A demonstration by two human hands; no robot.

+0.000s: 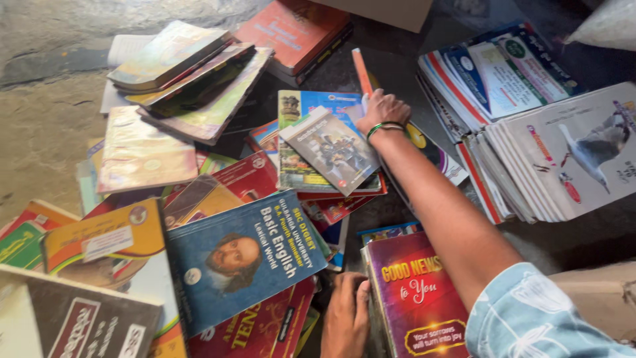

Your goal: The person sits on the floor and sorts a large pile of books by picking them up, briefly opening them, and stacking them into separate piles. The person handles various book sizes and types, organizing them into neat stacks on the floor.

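1. Right hand: arm stretched forward, a green bangle at the wrist; the grip lies knuckles-up on a thin orange paperback booklet. Fingers are curled over its lower end, but whether the grip is clenched on it or only pressing cannot be told.
2. The orange booklet stands on edge just beyond the grip, its upper end pointing away towards a brown cardboard box.
3. Left hand: close to the body, grip released, fingers resting flat in the gap between two books.
4. Just right of the left grip: one maroon glossy softcover book. Just left of it: one blue softcover book with a portrait on the cover.
5. Just left of the right grip: one grey tilted paperback on top of the heap.
6. Right of the right grip: two fanned stacks of thin white magazines; copies too many to count.
7. Handling, as judged: the booklet is light, limp and glossy, likely to bend or slip; best pinched at the spine edge
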